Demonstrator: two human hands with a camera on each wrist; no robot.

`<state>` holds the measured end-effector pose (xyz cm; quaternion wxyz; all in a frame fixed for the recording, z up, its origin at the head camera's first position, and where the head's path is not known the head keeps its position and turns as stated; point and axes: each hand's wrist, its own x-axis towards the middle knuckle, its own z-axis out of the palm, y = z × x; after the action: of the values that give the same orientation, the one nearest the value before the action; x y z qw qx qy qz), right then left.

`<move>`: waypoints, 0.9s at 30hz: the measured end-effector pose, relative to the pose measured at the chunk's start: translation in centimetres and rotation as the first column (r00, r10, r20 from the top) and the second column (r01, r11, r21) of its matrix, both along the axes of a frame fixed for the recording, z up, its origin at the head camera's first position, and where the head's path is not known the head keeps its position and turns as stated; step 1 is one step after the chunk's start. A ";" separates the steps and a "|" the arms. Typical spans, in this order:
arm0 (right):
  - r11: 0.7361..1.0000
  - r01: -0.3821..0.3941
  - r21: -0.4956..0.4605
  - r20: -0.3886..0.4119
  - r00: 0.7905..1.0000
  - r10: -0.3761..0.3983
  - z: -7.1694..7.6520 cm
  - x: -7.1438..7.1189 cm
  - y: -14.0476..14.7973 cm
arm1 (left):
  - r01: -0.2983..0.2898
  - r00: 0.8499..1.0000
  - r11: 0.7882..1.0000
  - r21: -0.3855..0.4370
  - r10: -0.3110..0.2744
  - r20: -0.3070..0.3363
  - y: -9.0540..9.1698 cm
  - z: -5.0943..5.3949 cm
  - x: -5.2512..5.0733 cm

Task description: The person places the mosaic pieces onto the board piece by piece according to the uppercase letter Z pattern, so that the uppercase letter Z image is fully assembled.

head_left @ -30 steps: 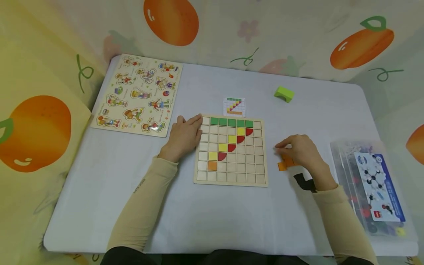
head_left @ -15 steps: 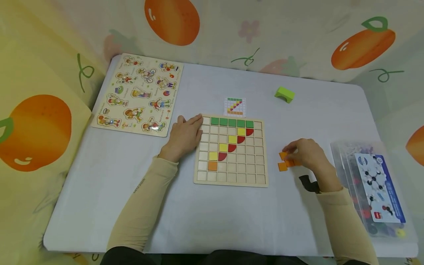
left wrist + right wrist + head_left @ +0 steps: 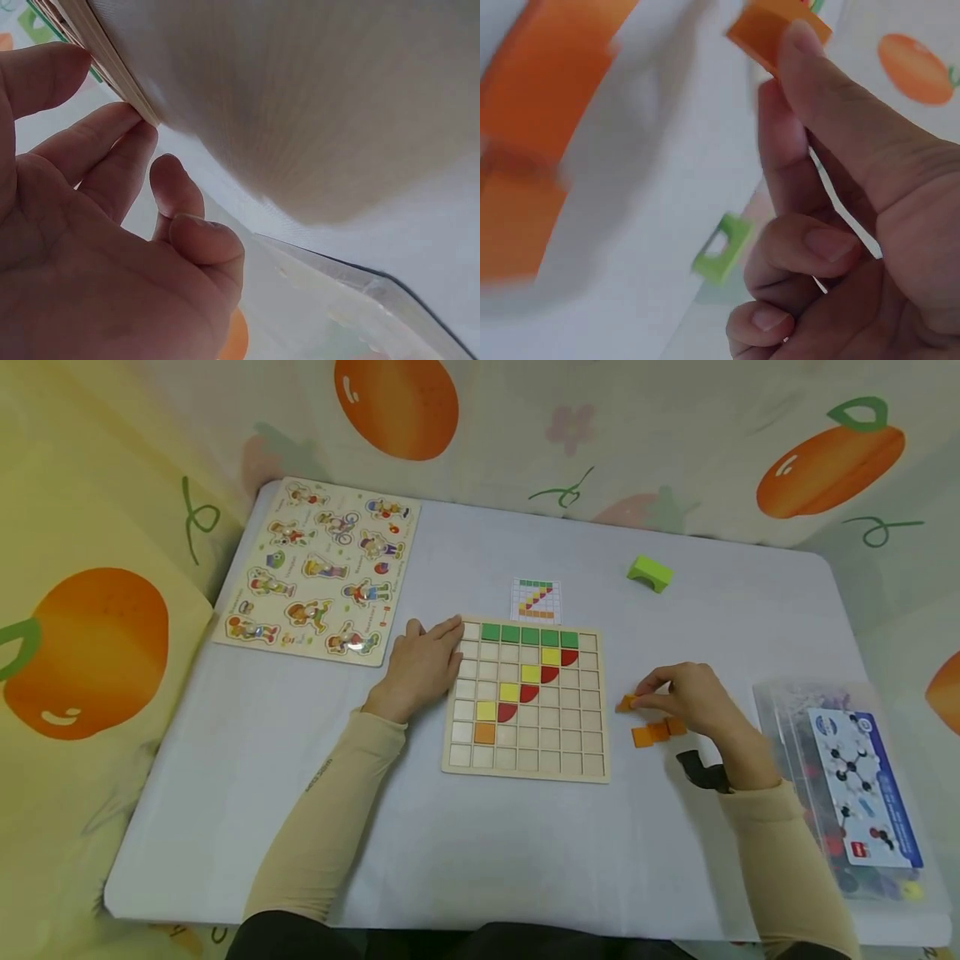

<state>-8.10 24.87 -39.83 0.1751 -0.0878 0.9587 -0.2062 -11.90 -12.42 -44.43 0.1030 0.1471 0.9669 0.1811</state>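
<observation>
A wooden grid board (image 3: pixel 527 777) lies mid-table, holding a green row, a diagonal of yellow squares and red quarter-rounds, and one orange square (image 3: pixel 484 732). My left hand (image 3: pixel 418 664) rests at its upper left corner; in the left wrist view, fingertips touch the board's edge (image 3: pixel 120 79). Right of the board, my right hand (image 3: pixel 693 700) pinches an orange square tile (image 3: pixel 769 34) between thumb and fingers, its other fingers curled. Just below that hand, several loose orange tiles (image 3: pixel 642 737) lie in a slanting row. A small pattern card (image 3: pixel 536 602) lies behind the board.
A picture puzzle board (image 3: pixel 322 568) lies at the back left. A green arched block (image 3: pixel 650 574) stands at the back right. Along the right edge sits a clear plastic case (image 3: pixel 862 785) with a molecule label. A patterned curtain (image 3: pixel 495 443) surrounds the table.
My right hand first moved back over the orange tiles, then took one and drew it slightly left, away from the others. The left hand has stayed on the board's edge.
</observation>
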 end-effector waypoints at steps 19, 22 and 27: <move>0.974 -0.144 -0.177 0.071 0.985 0.158 -2.0 1.2 -12.1 | -0.003 1.000 1.000 -0.023 0.003 0.031 0.1 0.2 0.0; 0.971 -0.181 -0.153 0.061 0.979 0.192 -2.2 1.6 -13.3 | -0.005 0.999 1.000 -0.017 0.006 0.037 0.2 0.2 0.0; 0.966 -0.235 -0.110 0.007 0.971 0.237 -2.5 1.8 -14.4 | -0.005 0.999 1.000 -0.017 0.006 0.044 0.1 0.2 0.1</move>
<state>-6.33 10.52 -42.31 0.2033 -0.2086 0.9269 -0.2366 -11.84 -12.28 -44.19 0.1251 0.1395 0.9663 0.1763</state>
